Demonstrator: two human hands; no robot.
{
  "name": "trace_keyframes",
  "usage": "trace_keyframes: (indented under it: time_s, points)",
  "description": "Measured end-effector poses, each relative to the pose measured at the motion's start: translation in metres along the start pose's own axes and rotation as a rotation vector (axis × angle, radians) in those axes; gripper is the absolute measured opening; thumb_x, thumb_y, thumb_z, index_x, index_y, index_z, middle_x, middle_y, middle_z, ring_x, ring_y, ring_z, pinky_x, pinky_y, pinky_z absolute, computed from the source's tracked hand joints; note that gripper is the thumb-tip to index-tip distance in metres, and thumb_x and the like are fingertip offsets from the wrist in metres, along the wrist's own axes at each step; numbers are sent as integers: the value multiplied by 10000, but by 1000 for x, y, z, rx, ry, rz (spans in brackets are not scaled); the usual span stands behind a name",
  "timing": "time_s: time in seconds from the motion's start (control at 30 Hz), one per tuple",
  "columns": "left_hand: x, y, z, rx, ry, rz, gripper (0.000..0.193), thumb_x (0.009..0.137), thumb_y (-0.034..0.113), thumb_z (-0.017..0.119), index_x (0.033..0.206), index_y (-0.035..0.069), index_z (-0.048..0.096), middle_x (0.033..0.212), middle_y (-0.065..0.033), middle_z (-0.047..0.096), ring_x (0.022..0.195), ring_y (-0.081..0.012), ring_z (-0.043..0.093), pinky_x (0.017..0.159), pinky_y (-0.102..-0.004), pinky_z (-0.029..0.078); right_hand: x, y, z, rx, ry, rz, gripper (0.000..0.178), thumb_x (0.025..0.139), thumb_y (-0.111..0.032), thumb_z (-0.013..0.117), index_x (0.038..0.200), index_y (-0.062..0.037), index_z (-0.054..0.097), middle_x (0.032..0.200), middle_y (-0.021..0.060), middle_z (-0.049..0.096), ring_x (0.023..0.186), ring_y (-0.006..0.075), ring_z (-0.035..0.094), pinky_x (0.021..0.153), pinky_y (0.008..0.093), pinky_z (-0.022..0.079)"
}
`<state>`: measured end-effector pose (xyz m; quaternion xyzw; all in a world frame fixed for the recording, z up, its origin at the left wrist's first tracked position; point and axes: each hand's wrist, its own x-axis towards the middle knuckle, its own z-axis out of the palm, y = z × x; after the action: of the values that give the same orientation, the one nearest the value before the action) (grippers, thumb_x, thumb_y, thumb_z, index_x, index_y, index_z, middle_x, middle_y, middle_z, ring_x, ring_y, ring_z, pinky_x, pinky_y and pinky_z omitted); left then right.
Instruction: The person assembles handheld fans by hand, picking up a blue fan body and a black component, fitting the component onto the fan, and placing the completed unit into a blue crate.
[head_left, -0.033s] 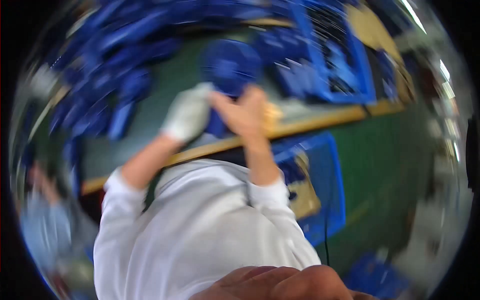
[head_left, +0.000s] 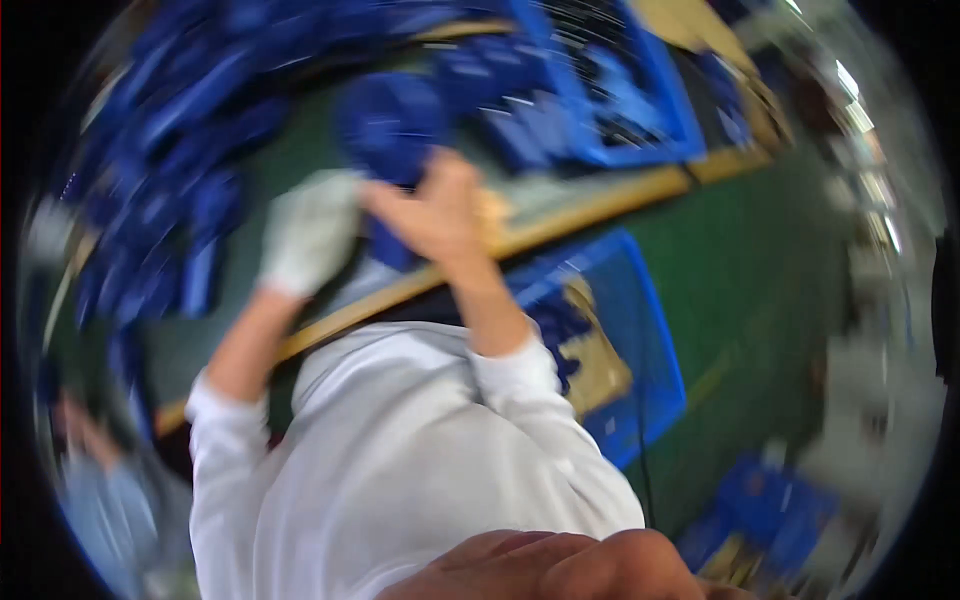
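Observation:
A dark blue part (head_left: 392, 120) with a broad round head and a narrower lower piece stands out over the green worktop; motion smears it, and its kind cannot be told. Around its narrow middle my bare right hand (head_left: 435, 210) is closed, the thumb pointing left across it. My left hand (head_left: 312, 230), in a white glove, is close against the part's left side. Its fingers are too blurred to show whether they grip. More blue pieces (head_left: 205, 240) lie heaped to the left of my hands.
A blue crate (head_left: 635, 155) with dark and light blue pieces stands at the back right. Below the wooden table edge (head_left: 600, 195) sits another blue bin (head_left: 665, 350) holding blue and tan items. Another person's sleeve (head_left: 110, 510) shows at lower left.
My view has turned, so the table, crate and hands appear farther left. My hands stay at the same blue part; the gloved left hand looks slightly farther from it.

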<state>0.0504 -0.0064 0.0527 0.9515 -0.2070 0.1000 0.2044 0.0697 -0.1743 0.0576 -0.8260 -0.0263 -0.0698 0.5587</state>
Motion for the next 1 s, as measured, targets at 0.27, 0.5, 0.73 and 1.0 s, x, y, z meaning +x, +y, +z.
trace_keyframes:
  time_s: [0.27,0.5,0.73,1.0]
  points:
    - [95,-139,-86,858,309,-73,543,889,479,598,1223,52,596,1231,-155,600,1138,-309,564,978,-382,442,40,19,-48,-843,180,-273,231,655,-225,760,764,-26,718,882,164,629,836,294,642,650,379,523]
    - [106,-160,-85,711,92,-78,658,814,478,676,1249,1,554,1253,-240,560,1193,-378,508,1008,-414,413,40,21,-58,-791,226,-407,320,677,-368,795,763,-72,713,878,92,611,824,256,635,634,378,535]
    - [31,-56,-84,-44,-108,-302,781,669,361,818,1219,-107,522,1139,-265,627,1097,-369,601,958,-377,447,87,57,-176,-708,470,-308,260,804,-300,713,824,-41,725,833,158,685,770,342,667,707,427,533]
    - [-30,-36,-37,302,-3,107,559,673,498,732,974,42,616,865,-111,577,781,-322,594,629,-390,477,176,97,-221,-1147,-13,9,207,803,-205,666,892,-18,670,912,187,685,874,358,672,744,449,538]
